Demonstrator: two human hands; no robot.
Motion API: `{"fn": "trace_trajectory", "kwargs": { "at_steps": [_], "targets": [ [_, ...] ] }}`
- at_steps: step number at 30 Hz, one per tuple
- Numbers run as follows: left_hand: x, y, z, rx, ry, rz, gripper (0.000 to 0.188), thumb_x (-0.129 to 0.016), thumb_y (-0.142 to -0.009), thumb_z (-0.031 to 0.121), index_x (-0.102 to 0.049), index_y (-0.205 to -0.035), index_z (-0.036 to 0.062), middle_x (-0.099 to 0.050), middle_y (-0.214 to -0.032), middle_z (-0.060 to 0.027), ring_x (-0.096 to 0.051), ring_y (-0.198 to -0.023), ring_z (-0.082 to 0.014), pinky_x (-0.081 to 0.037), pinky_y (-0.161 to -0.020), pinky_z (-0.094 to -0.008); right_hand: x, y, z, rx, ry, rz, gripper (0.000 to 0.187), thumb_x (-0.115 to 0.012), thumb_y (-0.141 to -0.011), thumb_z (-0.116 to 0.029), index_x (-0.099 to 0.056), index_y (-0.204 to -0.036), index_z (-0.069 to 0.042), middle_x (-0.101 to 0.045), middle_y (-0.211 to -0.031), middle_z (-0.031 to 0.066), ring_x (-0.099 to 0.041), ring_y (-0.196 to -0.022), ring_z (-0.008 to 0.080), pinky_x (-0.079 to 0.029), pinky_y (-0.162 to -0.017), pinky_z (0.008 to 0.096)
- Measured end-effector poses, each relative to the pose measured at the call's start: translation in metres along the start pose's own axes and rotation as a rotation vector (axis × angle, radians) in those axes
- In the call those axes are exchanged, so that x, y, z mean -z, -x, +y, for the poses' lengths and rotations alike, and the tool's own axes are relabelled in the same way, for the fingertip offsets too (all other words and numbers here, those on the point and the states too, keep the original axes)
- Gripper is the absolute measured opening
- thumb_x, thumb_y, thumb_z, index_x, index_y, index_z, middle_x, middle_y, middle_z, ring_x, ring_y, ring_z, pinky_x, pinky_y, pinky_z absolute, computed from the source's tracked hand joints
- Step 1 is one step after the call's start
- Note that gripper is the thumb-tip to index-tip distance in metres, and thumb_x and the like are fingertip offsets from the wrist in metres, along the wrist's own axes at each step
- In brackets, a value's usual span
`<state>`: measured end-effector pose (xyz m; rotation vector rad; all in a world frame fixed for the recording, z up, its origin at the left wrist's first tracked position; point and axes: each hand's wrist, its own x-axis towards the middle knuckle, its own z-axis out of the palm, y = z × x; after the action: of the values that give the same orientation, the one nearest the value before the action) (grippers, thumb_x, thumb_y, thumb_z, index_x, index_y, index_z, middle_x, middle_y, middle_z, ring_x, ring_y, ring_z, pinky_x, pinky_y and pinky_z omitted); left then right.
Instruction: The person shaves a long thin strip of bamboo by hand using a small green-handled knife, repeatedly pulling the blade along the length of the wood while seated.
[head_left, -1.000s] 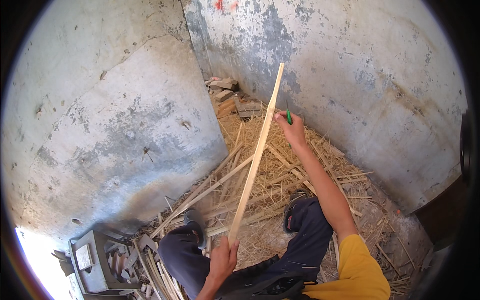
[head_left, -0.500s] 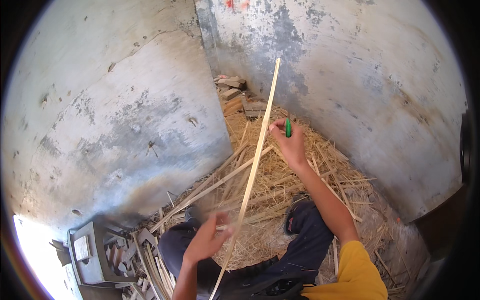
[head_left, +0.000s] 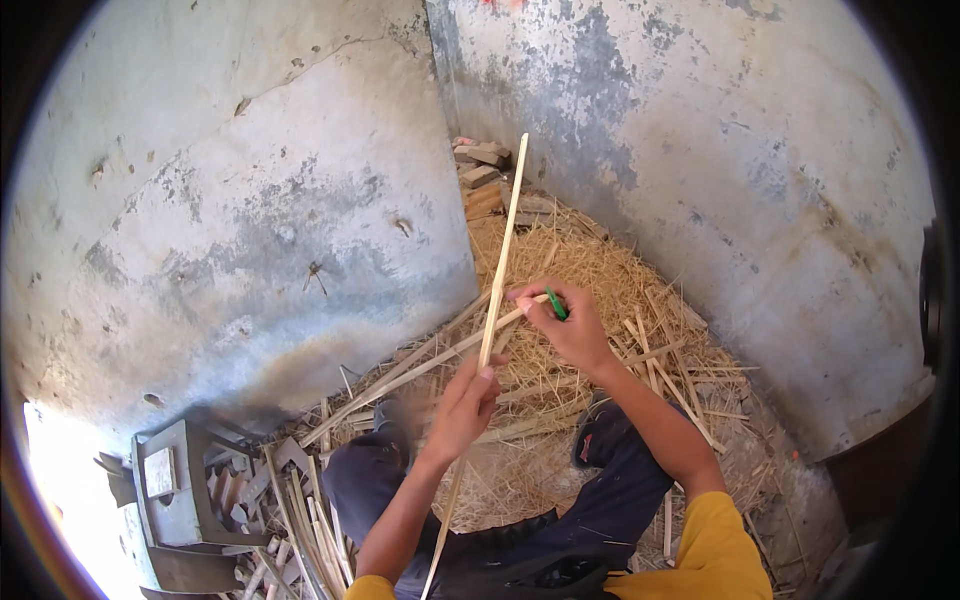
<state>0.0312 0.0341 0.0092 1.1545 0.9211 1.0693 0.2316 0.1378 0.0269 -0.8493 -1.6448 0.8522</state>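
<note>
A long, pale bamboo strip [head_left: 510, 228] slants upright before me, its top toward the wall corner and its lower end down between my thighs. My left hand [head_left: 463, 408] is closed round it a little below the middle, thumb along the strip. Higher up, just to the right of the strip, my right hand [head_left: 567, 322] is closed on a small green object [head_left: 556, 304]. Most of that object is hidden by the fingers, so its kind cannot be told. The right fingertips are close to the strip; whether they touch it is unclear.
Straw-like shavings [head_left: 560, 250] and loose strips cover the ground in the corner. Bricks [head_left: 482, 165] lie at the back. A grey metal frame [head_left: 180, 490] stands at lower left, by rubble and a bundle of strips [head_left: 318, 530]. Peeling walls [head_left: 700, 200] close in both sides.
My left hand has moved up and right and closed round the bamboo strip. My right hand has come lower with the green object, and the strip's top has shifted left.
</note>
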Motion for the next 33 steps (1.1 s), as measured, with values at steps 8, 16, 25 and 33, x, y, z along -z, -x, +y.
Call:
{"fn": "trace_trajectory", "kwargs": {
  "at_steps": [8,16,25,33],
  "targets": [
    [0.003,0.007,0.005,0.13,0.204,-0.121,0.054,-0.035,-0.112,0.04,-0.052,-0.14,-0.0038,-0.04,-0.074,0.0039,-0.033,-0.045,-0.005,-0.029,-0.04,-0.0226,0.024,-0.008,0.005,-0.163,-0.058,0.096,0.033,-0.069,-0.1,-0.018,-0.07,-0.129,-0.003,-0.078,-0.097,0.0046,-0.045,-0.056,0.0028,-0.039,-0.054,0.0217],
    [0.005,0.006,-0.001,0.242,0.126,-0.275,0.073,-0.035,-0.11,0.056,-0.043,-0.153,-0.0029,-0.052,-0.086,-0.0001,-0.053,-0.065,-0.01,-0.047,-0.057,-0.0255,-0.001,-0.002,0.003,-0.22,-0.285,-0.066,0.039,-0.076,-0.099,-0.023,-0.069,-0.131,-0.002,-0.077,-0.096,0.0041,-0.043,-0.054,0.0011,-0.034,-0.05,0.0204],
    [0.041,0.028,0.009,0.351,-0.355,-0.747,0.071,-0.055,-0.106,0.054,-0.042,-0.152,0.0009,-0.069,-0.126,-0.0135,-0.068,-0.118,-0.0239,-0.057,-0.1,-0.0381,0.046,-0.028,0.011,-0.294,-0.726,0.088,0.036,-0.069,-0.103,-0.016,-0.062,-0.135,-0.002,-0.074,-0.099,0.0057,-0.036,-0.047,0.0006,-0.03,-0.042,0.0198],
    [0.043,0.03,-0.007,0.296,-0.305,-0.858,0.029,-0.064,-0.107,0.026,-0.063,-0.123,0.0024,-0.07,-0.098,-0.0052,-0.071,-0.092,-0.0141,-0.06,-0.081,-0.0317,0.076,-0.038,0.008,-0.27,-0.644,0.27,0.043,-0.059,-0.11,-0.028,-0.057,-0.145,-0.005,-0.072,-0.111,0.0056,-0.034,-0.051,-0.0006,-0.031,-0.044,0.018]
  ]
}}
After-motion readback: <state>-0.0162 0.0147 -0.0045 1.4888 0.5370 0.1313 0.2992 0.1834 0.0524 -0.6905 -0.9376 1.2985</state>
